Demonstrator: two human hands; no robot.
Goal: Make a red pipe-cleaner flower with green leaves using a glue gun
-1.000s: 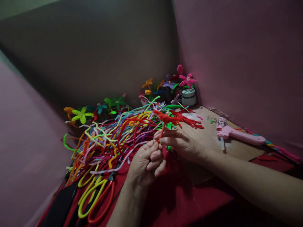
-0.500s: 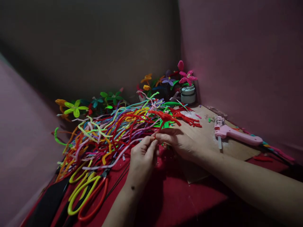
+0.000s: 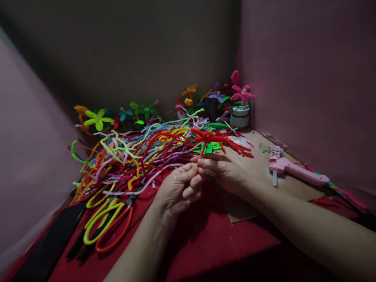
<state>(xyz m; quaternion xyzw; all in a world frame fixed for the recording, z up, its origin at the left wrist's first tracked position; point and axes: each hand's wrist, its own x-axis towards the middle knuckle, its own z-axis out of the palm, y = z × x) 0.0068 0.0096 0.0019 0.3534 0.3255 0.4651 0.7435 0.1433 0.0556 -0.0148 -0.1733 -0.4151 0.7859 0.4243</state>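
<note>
A red pipe-cleaner flower (image 3: 207, 137) stands up from between my hands, its petals spread over the pile behind. My right hand (image 3: 221, 171) pinches the red stem below the petals between thumb and fingers. My left hand (image 3: 182, 188) is closed at the lower end of that stem, fingertips against those of my right hand. The stem's bottom end is hidden by the fingers. Just beyond the hands lies a big heap of multicoloured pipe cleaners (image 3: 164, 149).
Scissors with yellow and red handles (image 3: 114, 229) lie at left. A pink glue gun (image 3: 296, 170) rests on a brown board (image 3: 255, 156) at right. Finished pipe-cleaner flowers (image 3: 98, 119) and a pale lidded jar (image 3: 239, 117) line the back. Walls stand close on both sides.
The red flower has turned so its petals face me more. My left hand has rolled, showing its curled fingers. The view has shifted slightly.
</note>
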